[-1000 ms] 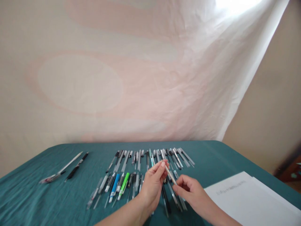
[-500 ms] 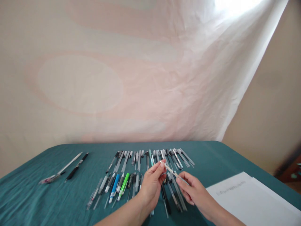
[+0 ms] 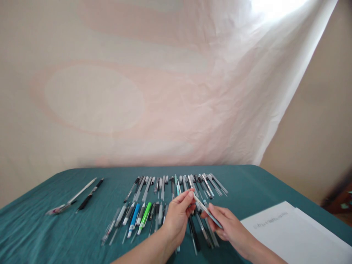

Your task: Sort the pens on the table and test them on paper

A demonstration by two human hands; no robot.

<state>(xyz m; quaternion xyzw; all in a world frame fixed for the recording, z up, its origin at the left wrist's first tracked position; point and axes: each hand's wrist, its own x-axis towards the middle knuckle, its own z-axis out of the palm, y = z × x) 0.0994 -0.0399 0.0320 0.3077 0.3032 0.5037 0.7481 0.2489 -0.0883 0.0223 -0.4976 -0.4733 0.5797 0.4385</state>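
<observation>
Both my hands hold one slim white pen (image 3: 206,210) above the rows of pens (image 3: 165,198) on the teal tablecloth. My left hand (image 3: 177,216) pinches the pen's far end between thumb and fingertips. My right hand (image 3: 228,227) grips the near end of the same pen with curled fingers. Directly beneath the hands lie dark and clear pens of the near row.
Two separate pens (image 3: 74,200) lie at the far left of the teal table (image 3: 55,234). White paper sheets (image 3: 294,234) lie at the right near the table's edge. A pale draped cloth (image 3: 137,91) hangs behind the table.
The pen has stayed between both hands and tilted slightly. My right hand shifted a little along the pen, its fingers now curled around the near end.
</observation>
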